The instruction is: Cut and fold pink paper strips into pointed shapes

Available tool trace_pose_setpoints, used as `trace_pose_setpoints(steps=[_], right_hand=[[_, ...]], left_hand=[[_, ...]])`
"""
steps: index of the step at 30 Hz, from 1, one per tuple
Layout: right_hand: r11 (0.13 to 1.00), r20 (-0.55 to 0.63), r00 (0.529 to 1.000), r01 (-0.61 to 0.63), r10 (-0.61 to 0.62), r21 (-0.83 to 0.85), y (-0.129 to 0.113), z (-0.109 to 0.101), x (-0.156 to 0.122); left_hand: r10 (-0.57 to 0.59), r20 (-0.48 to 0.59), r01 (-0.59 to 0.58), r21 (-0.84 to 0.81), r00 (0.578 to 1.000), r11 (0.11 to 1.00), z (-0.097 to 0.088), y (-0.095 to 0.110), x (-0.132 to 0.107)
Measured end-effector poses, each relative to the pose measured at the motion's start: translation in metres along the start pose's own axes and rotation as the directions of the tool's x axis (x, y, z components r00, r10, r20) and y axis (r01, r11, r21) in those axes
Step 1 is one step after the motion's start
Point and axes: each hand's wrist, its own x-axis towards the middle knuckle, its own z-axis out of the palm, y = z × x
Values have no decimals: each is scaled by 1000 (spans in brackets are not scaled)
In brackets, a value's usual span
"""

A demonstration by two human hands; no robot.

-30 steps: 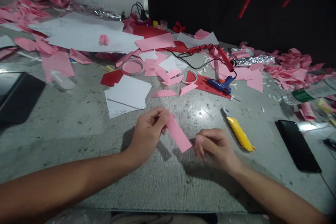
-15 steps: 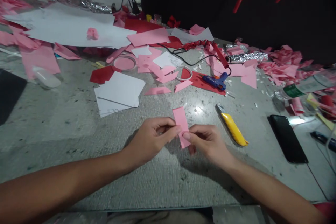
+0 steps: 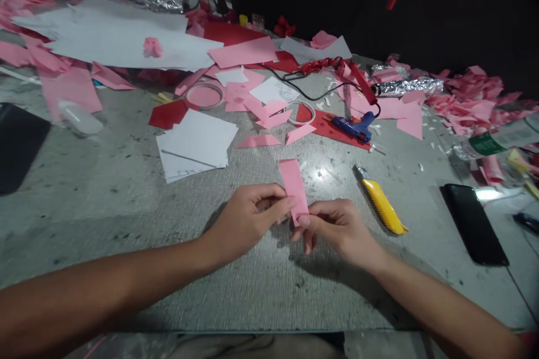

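A small pink paper strip point(image 3: 293, 183) stands nearly upright between both hands, just above the grey table point(image 3: 105, 202). My left hand point(image 3: 248, 219) pinches its lower left edge with thumb and forefinger. My right hand point(image 3: 337, 230) pinches its bottom end from the right, fingers curled. The strip's lower tip is hidden behind my fingers.
A yellow utility knife point(image 3: 381, 202) lies right of my hands, a black phone point(image 3: 474, 224) further right. A blue glue gun point(image 3: 353, 126), tape rings point(image 3: 204, 95), white sheets point(image 3: 196, 143) and pink and red paper scraps crowd the far side. A dark flat object point(image 3: 19, 146) sits at left.
The strip, held aslant by my left hand alone a second ago, now stands upright. My right hand came in and gripped its lower end.
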Motion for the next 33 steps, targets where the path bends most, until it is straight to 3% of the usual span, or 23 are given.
trace_pose_setpoints(steps=[12,17,20,25,30,33], right_hand=[[987,10,999,51,-50,-152,-4,3,-3],[984,94,994,78,-64,-159,1,-1,-3],[979,143,987,95,-69,-181,2,-3,-3],[978,188,981,78,-41,-195,0,-2,-4],[939,73,987,156,-140,-306,-1,0,-3],[945,10,990,140,-143,-296,-1,1,-2]], left_hand=[[16,50,-20,69,999,997,0,1,-4],[20,110,-21,7,994,1000,1,4,-3],[-4,42,7,-70,999,997,0,3,0],[30,-119,-43,-111,992,993,-4,-1,5],[27,-49,-30,-57,998,998,-2,-3,2],[27,-15,-26,23,1000,999,-1,-5,-2]])
